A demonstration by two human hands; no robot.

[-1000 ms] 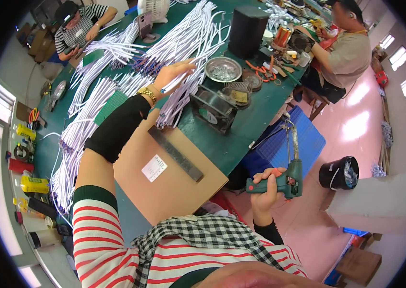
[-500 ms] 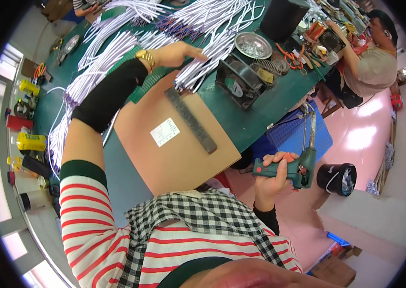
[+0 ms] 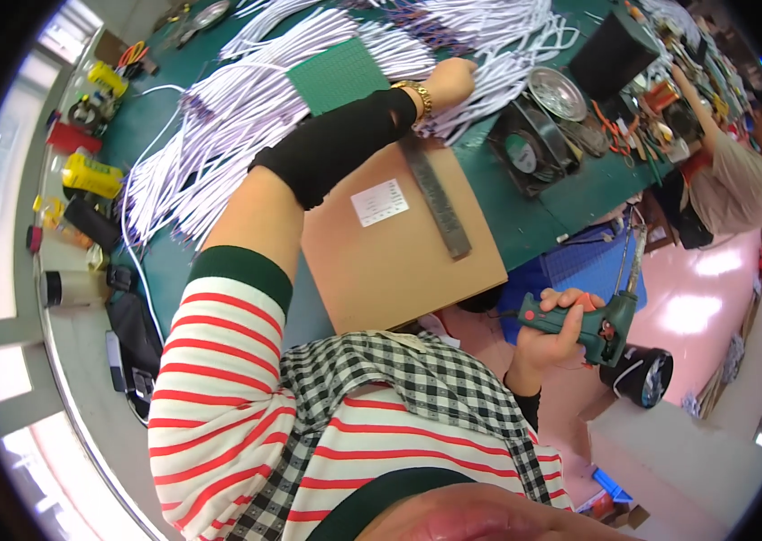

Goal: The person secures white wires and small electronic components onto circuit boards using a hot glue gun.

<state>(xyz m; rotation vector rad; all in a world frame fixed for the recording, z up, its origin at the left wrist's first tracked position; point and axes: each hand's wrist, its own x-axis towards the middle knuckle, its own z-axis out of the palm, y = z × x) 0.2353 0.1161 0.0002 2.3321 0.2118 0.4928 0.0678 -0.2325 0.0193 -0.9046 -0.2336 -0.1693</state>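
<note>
My left hand (image 3: 449,85) reaches across to the far side of the bench, its fingers curled at the edge of a bundle of white cables (image 3: 507,77). What those fingers hold, if anything, is hidden. A green soldering gun (image 3: 587,330) with a long metal tip is gripped in my right hand (image 3: 550,338), off the bench's right edge. Between my arms lies a flat piece of brown cardboard (image 3: 372,279) bearing a white label (image 3: 380,203) and a dark metal bar (image 3: 438,203). Left of the watch, a green mat (image 3: 338,77) rests over more white cables (image 3: 219,135).
A black fan (image 3: 530,149) and a metal dish (image 3: 557,94) stand right of the cables, near a black box (image 3: 614,54). Yellow bottles (image 3: 92,174) line the left side. A black bucket (image 3: 641,374) is on the pink floor. A co-worker (image 3: 733,180) works at the right.
The view has shifted, so the bench appears farther right and down. My left hand's pointing fingers have curled at the cables. My right hand still holds the soldering gun.
</note>
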